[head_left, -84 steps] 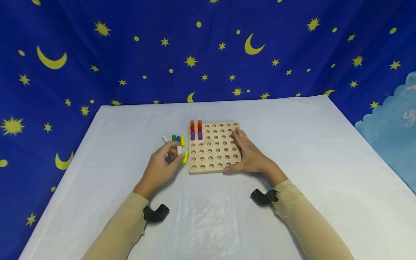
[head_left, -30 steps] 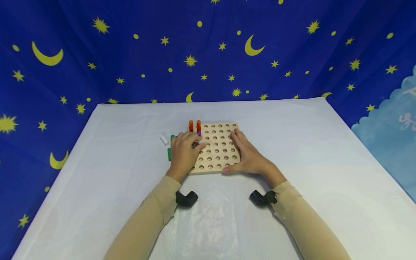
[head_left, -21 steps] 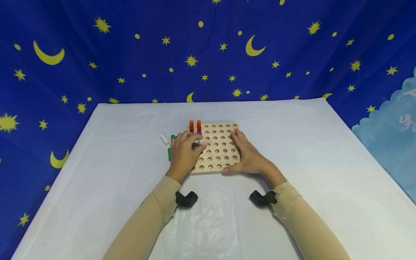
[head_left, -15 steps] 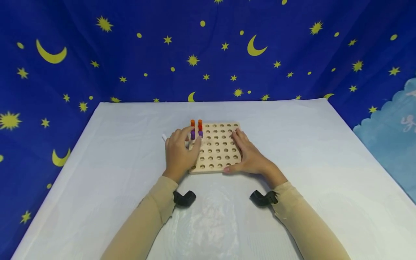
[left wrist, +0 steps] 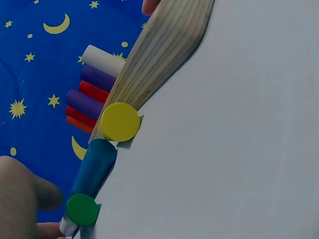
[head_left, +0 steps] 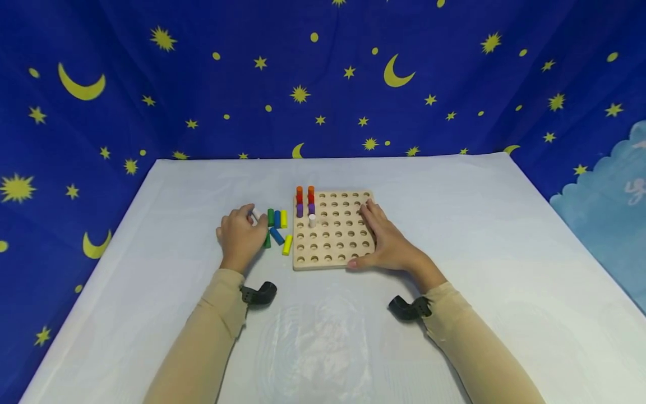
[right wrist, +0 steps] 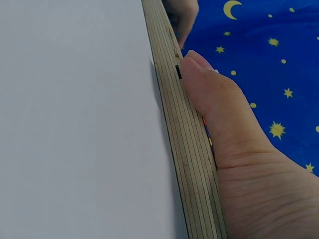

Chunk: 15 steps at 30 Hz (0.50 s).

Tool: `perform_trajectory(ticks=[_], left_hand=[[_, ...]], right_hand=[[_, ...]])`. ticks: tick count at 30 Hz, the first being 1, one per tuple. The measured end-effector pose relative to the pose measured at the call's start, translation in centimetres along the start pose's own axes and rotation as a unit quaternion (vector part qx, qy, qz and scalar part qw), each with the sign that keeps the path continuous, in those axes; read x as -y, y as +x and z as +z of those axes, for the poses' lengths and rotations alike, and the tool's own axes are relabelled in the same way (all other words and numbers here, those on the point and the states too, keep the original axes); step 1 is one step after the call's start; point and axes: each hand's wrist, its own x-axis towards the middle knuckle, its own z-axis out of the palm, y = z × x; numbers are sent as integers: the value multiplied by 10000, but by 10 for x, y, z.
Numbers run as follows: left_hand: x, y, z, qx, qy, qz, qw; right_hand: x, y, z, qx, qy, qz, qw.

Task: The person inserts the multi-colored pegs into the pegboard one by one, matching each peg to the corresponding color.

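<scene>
The wooden pegboard [head_left: 336, 241] lies mid-table, its rear left holes bearing orange, red and purple pegs [head_left: 311, 210] in pairs. In front of the purple pair, one white peg [head_left: 312, 221] stands upright in the second column. My left hand [head_left: 242, 235] is left of the board over a loose white peg [head_left: 256, 214], thumb and forefinger parted on either side of it. In the left wrist view the thumb [left wrist: 47, 194] is clear of that peg and a fingertip is right at it. My right hand [head_left: 388, 238] rests spread against the board's front right corner, fingers fairly straight.
Loose pegs lie between my left hand and the board: green [head_left: 270, 217], blue [head_left: 277, 219] and yellow [head_left: 284, 219] in a row, with several more in front. A starry blue cloth [head_left: 333, 78] hangs behind the white-covered table [head_left: 454, 213].
My left hand let go of a white peg, which now stands in the board, and moved left to the other white peg. My right hand stayed at the board's corner.
</scene>
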Motion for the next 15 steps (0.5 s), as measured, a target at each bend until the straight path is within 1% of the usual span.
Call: perform_trajectory(ticks=[2,5,9,15], left_hand=[[0,0,0,58,61,45,10000],[1,-1,0,49,27,2,10000],[1,-3,1,-24,-111,-16,9999],[2,-5,4,-152,-266,53,9995]], right_hand=[[0,0,0,-6,1,3,10000],[1,0,0,2,16,-1,10000],[2,-1,0,10,48,7,10000],[3,-2,-2,22,36,77,10000]])
